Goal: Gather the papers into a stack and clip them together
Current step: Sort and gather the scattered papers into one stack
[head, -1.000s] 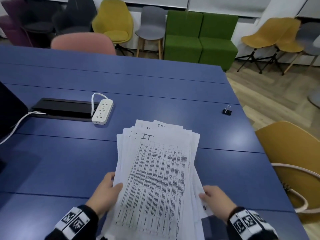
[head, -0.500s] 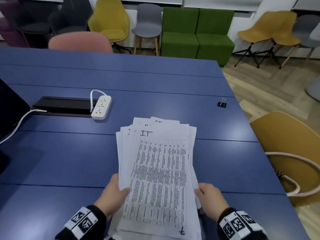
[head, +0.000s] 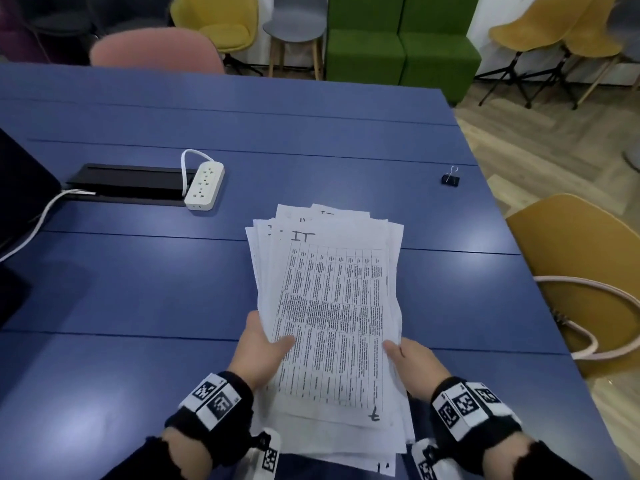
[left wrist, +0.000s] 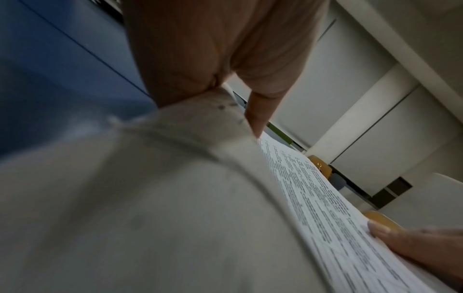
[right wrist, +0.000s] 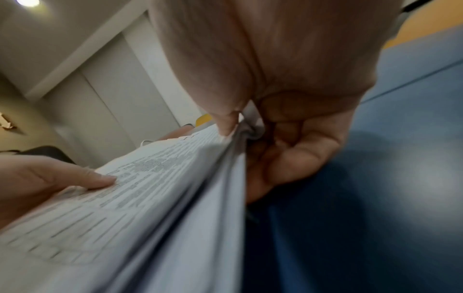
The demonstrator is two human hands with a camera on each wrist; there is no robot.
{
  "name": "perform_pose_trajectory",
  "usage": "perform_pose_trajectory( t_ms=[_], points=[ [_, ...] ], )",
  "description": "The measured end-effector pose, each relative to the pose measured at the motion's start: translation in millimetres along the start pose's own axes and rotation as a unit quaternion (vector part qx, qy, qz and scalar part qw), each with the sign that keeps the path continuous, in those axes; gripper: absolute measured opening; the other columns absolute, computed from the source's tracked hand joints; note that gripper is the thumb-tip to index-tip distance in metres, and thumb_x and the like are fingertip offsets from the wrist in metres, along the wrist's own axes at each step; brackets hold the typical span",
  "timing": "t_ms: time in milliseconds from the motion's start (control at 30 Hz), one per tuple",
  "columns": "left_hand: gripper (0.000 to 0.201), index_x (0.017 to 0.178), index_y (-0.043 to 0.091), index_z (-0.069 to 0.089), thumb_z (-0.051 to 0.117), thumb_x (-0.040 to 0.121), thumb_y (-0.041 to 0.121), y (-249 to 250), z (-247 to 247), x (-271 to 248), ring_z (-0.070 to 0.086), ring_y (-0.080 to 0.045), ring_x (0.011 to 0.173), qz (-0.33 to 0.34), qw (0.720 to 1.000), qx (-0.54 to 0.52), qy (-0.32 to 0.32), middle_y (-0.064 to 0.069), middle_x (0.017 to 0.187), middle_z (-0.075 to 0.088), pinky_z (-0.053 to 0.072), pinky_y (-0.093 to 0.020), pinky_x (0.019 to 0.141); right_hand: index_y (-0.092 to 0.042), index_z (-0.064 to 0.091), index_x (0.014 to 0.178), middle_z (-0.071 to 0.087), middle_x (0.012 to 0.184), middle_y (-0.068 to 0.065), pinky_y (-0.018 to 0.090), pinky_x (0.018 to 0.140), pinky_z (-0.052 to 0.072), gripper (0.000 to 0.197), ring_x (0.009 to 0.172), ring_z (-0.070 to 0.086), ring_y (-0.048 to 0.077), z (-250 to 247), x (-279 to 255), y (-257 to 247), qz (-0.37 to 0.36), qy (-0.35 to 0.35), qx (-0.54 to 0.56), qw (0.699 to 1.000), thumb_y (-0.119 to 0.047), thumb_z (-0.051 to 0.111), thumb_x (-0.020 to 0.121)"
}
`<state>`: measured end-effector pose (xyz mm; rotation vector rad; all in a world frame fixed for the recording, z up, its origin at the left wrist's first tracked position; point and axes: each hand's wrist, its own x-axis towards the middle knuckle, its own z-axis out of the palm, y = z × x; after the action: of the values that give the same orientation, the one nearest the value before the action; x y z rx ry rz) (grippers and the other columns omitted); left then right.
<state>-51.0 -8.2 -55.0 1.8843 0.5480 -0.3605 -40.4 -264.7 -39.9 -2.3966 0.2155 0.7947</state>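
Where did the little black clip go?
In the head view the clip sits on the blue table near its right edge, beyond and to the right of the papers, with nothing touching it.

Fanned printed papers [head: 332,306] held up; black clip [head: 450,180] far right.

A long blue table [head: 145,292] fills the room's middle. Beyond it stand a pink chair [head: 156,51], a yellow chair [head: 221,22], a grey stool [head: 294,29] and a green sofa [head: 401,43]. Mustard chairs [head: 554,26] stand on the wooden floor [head: 540,140].
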Motion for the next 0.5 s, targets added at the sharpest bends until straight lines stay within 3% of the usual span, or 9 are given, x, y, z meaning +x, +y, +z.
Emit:
perform_pose_trajectory(
  t_ms=[100,167,267,367,433,500],
  points=[
    [0.037,0.115,0.019,0.049,0.068,0.084,0.02,3.7,-4.5,7.5,0.064,-0.016,0.094,0.0,1.0,0.031,0.0,0.003,0.105,0.064,0.054,-0.034,0.079,-0.023,0.045,0.074,0.052,0.082,0.005,0.035,0.077,0.051,0.032,0.079,0.056,0.022,-11.1,4.9,3.6,0.012,-0.044,-0.054,0.998,-0.038,0.033,0.099],
    [0.03,0.11,0.017,0.052,0.066,0.084,0.019,6.4,-13.5,14.5,0.065,-0.015,0.087,-0.009,0.998,0.049,0.026,0.001,0.101,0.066,0.052,-0.03,0.068,-0.014,0.052,0.081,0.056,0.084,0.006,0.037,0.078,0.05,0.029,0.088,0.058,0.027,-18.6,10.8,7.4,0.034,0.013,-0.033,0.999,-0.038,0.043,0.096],
    [0.031,0.116,0.01,0.056,0.064,0.087,0.013,9.9,-25.7,30.3,0.068,-0.02,0.091,-0.013,0.999,0.021,0.047,-0.004,0.105,0.069,0.056,-0.04,0.083,-0.007,0.059,0.092,0.061,0.086,0.003,0.028,0.074,0.041,0.024,0.091,0.06,0.025,-29.2,18.5,6.9,0.032,0.119,0.004,0.992,-0.031,0.053,0.093],
    [0.036,0.123,0.003,0.057,0.063,0.088,0.006,14.6,-30.7,49.1,0.069,-0.027,0.095,-0.026,0.998,-0.035,0.054,-0.011,0.109,0.07,0.055,-0.045,0.09,-0.007,0.06,0.112,0.064,0.11,0.008,0.028,0.086,0.041,0.029,0.105,0.058,0.025,-37.8,26.0,-3.2,0.03,0.137,0.045,0.989,-0.027,0.056,0.092],
    [0.028,0.115,0.002,0.062,0.063,0.087,0.006,19.8,-31.0,62.1,0.07,-0.029,0.093,-0.028,0.997,-0.055,0.05,-0.014,0.105,0.072,0.056,-0.044,0.086,-0.004,0.058,0.118,0.063,0.115,0.011,0.031,0.09,0.042,0.037,0.107,0.058,0.026,-43.4,33.9,-12.6,0.043,0.147,0.07,0.986,-0.029,0.058,0.09],
    [0.02,0.107,0.0,0.064,0.062,0.088,0.005,25.9,-27.7,71.1,0.07,-0.029,0.082,-0.026,0.996,-0.083,0.022,-0.018,0.102,0.072,0.057,-0.037,0.072,-0.001,0.061,0.105,0.065,0.101,0.013,0.034,0.081,0.047,0.032,0.09,0.06,0.026,-47.2,44.6,-22.4,0.049,0.144,0.096,0.984,-0.028,0.062,0.088]
  ],
)
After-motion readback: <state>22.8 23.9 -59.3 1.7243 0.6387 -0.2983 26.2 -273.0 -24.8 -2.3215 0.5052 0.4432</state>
